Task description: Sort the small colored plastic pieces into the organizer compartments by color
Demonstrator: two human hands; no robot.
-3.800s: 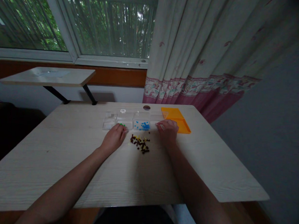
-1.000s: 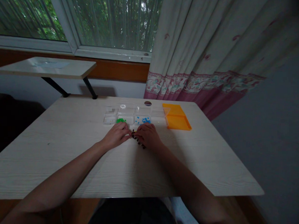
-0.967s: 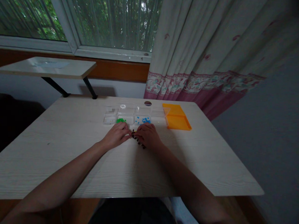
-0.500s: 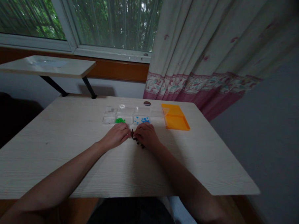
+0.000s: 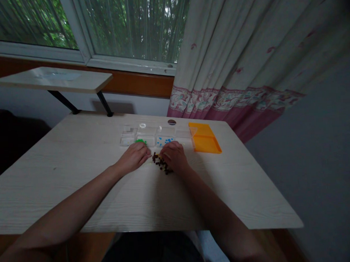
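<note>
Small brown pieces (image 5: 161,163) lie on the tabletop (image 5: 114,203) between the left hand (image 5: 134,156) and the right hand (image 5: 175,156), which hides some; whether either grips anything, I cannot tell. Beyond lie a clear box (image 5: 147,130) and an orange case (image 5: 206,139).

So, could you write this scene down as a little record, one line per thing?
Loose pieces: small, dark brown and yellow, heaped on the pale table
Left hand: just left of the heap; grip unclear
Right hand: at the heap's right side, partly covering it
Clear tray: beyond the hands; green pieces and blue pieces in separate compartments
Orange case: at the tray's right end
</note>
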